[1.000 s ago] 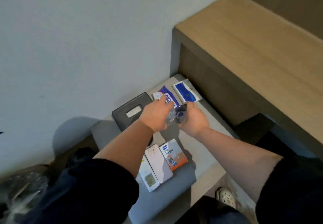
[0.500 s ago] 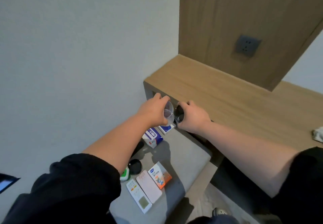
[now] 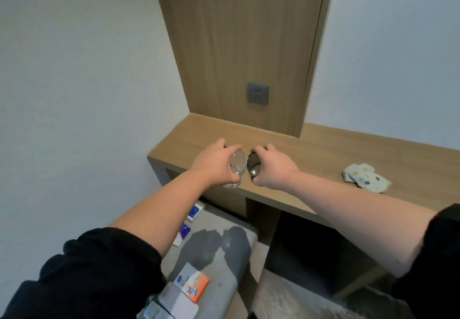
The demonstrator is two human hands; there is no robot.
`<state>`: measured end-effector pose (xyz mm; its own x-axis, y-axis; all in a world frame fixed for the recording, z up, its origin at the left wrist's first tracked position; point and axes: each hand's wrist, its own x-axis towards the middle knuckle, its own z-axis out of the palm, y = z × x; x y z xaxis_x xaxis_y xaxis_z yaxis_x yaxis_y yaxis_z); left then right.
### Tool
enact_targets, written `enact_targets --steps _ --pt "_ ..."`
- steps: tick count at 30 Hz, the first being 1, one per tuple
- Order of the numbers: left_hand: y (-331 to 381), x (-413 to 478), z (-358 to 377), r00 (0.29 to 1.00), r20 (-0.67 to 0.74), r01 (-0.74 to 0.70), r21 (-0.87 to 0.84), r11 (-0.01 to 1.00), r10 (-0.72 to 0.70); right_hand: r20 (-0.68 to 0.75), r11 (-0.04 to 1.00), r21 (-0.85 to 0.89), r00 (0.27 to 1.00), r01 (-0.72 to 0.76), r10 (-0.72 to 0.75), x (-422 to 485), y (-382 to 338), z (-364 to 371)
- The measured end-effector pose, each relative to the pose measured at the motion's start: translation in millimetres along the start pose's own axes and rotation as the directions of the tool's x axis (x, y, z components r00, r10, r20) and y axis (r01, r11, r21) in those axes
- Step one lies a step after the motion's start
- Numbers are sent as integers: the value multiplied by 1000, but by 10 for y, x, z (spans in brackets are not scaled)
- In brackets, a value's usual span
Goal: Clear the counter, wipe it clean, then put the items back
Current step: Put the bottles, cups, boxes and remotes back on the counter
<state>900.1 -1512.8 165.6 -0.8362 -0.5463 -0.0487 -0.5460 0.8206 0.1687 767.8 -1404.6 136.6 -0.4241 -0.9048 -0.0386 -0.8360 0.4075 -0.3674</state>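
The tabletop, a long shelf of pale wood along the wall, fills the middle of the head view, and both hands are over its left end near the front edge. The left hand grips a clear glass from above, fingers curled round its rim and side, and the base of the glass sits level with the wood's front edge. The right hand is curled the same way round a dark glass, and the two glasses are just beside each other, rims almost touching (whether either base actually rests on the wood cannot be told from this angle). Well apart to the right, a crumpled white cloth with coloured spots lies on the tabletop. Behind the hands a wood panel rises up the wall and carries a grey socket. Below and nearer the camera stands a grey padded stool with the shadows of the hands across it. An orange-and-white box lies on it at the near end, touching a flat white item. Blue packets lie at the far end, partly hidden by the left forearm. Both arms wear black sleeves pushed up past the forearm.
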Motion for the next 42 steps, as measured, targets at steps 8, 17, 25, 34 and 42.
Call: enact_targets --steps 8,17,25,34,42 --pt "1574 330 172 984 5 -177 5 984 177 -95 986 41 982 -160 163 -770 1390 -623" --pt "4134 574 623 928 28 -370 -30 929 370 -116 920 64 912 -388 393 -2400 3476 -1424" --pt "6037 702 1015 815 118 -570 -15 822 567 -152 802 165 789 -574 595 -3617 4815 -1840" --pt "7094 1252 1392 766 157 -617 -92 782 623 -163 687 197 667 -700 727 -4011 5888 -1979" --pt "7864 2063 1867 763 222 -585 -165 794 608 -110 652 188 644 -734 757 -3737 6945 -2206"
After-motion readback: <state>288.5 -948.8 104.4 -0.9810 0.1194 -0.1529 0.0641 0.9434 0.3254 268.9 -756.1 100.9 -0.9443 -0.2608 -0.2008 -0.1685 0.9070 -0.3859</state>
